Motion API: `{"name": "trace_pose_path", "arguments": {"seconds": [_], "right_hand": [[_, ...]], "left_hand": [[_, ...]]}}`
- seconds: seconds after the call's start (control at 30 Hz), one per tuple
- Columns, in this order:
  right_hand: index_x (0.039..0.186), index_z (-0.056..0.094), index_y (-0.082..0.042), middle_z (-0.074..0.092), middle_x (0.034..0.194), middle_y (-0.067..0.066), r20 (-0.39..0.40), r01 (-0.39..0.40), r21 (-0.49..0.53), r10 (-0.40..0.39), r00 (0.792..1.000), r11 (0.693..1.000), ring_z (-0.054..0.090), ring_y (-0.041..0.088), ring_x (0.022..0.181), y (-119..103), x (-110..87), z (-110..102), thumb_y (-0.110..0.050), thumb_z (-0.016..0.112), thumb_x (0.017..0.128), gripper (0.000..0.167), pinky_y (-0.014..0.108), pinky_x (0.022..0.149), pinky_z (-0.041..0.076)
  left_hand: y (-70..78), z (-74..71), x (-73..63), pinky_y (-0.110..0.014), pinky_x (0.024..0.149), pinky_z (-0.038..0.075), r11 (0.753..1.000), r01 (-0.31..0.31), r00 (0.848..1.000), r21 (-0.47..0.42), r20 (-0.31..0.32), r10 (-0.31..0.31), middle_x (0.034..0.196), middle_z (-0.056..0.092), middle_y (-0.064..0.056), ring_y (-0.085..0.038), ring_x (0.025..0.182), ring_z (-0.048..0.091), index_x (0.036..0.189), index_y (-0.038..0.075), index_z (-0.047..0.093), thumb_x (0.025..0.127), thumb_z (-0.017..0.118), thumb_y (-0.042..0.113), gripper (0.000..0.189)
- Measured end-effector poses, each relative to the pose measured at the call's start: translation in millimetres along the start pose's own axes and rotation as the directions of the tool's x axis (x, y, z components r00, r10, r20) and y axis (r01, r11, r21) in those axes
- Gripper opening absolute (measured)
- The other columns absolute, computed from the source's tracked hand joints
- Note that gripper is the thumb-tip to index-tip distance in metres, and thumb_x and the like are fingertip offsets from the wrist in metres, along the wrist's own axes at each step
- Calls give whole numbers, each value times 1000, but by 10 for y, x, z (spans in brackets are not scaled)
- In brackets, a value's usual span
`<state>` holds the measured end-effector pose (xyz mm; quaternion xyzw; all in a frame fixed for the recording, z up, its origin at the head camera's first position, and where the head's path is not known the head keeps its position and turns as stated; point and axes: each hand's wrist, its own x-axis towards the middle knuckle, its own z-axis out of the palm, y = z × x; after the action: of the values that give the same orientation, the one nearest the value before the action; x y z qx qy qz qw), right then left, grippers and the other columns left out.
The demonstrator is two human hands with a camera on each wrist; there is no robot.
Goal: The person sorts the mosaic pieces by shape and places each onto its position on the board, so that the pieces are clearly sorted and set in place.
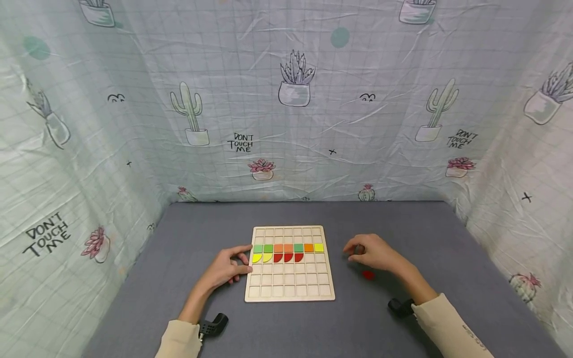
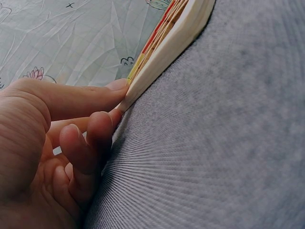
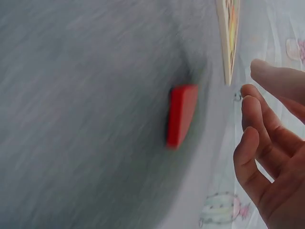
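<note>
A pale wooden grid board (image 1: 290,300) lies on the grey table, one row of its cells filled with green, salmon, orange and yellow squares. Below that row sit two yellow quarter-round pieces (image 1: 257,258) and three red quarter-round pieces (image 1: 288,257). My left hand (image 1: 220,270) touches the board's left edge with thumb and index finger spread apart; its other fingers curl beside the edge. Off the board's right side hovers my right hand (image 1: 376,252), fingers loosely bent, nothing visible between them. A single red piece (image 3: 181,116) lies on the table near that hand.
The grey table (image 1: 210,219) ends at a curtain (image 1: 224,109) printed with cacti, which encloses the back and both sides. Black wrist devices (image 1: 215,325) are strapped on both forearms.
</note>
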<state>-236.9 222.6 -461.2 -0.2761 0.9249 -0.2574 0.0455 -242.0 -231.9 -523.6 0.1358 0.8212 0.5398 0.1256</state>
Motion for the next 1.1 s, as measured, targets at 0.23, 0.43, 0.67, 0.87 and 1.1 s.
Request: {"name": "trace_pose_path", "arguments": {"seconds": [0.23, 0.43, 0.67, 0.87, 1.1], "right_hand": [[108, 79, -10, 76, 102, 6, 72, -18, 53, 14, 997, 998, 64, 3, 77, 131, -263, -73, -13, 80, 89, 19, 23, 65, 52], [107, 80, -11, 75, 101, 5, 126, -20, 139, 3, 992, 990, 64, 1, 76, 202, -424, -87, -9, 78, 89, 18, 23, 64, 53], [104, 82, -13, 74, 101, 4, 130, -14, 176, -9, 992, 984, 60, 0, 73, 231, -483, -81, -6, 79, 87, 18, 22, 62, 51], [96, 84, -14, 74, 94, 2, 96, 32, 195, -51, 994, 980, 58, 1, 72, 246, -466, -46, -4, 81, 85, 16, 22, 62, 49], [100, 83, -14, 72, 94, 0, 93, 14, 138, -28, 995, 990, 59, -1, 75, 258, -445, -8, -9, 80, 87, 14, 22, 64, 50]], "left_hand": [[-14, -3, 19, -31, 41, 47, 1000, -8, 1000, -6, 0, 8, 101, 65, -15, -12, 49, 54, 149, 5, 55, 87, 82, 14, 67], [-13, -10, 1, -31, 41, 46, 1000, -8, 1000, -17, 5, 8, 101, 65, -14, -12, 49, 54, 149, 4, 54, 88, 82, 14, 68], [-34, 2, 6, -31, 42, 47, 1000, -5, 1000, 9, 2, 5, 99, 64, -15, -12, 50, 55, 147, 6, 57, 86, 83, 16, 67], [-39, 10, 14, -30, 42, 48, 1000, 22, 1000, 8, -12, -22, 98, 65, -11, -12, 49, 56, 147, 9, 58, 86, 83, 16, 67], [-25, 6, 10, -31, 42, 48, 1000, 14, 1000, 8, -9, -14, 98, 64, -13, -13, 49, 55, 147, 8, 57, 86, 84, 15, 67]]}}
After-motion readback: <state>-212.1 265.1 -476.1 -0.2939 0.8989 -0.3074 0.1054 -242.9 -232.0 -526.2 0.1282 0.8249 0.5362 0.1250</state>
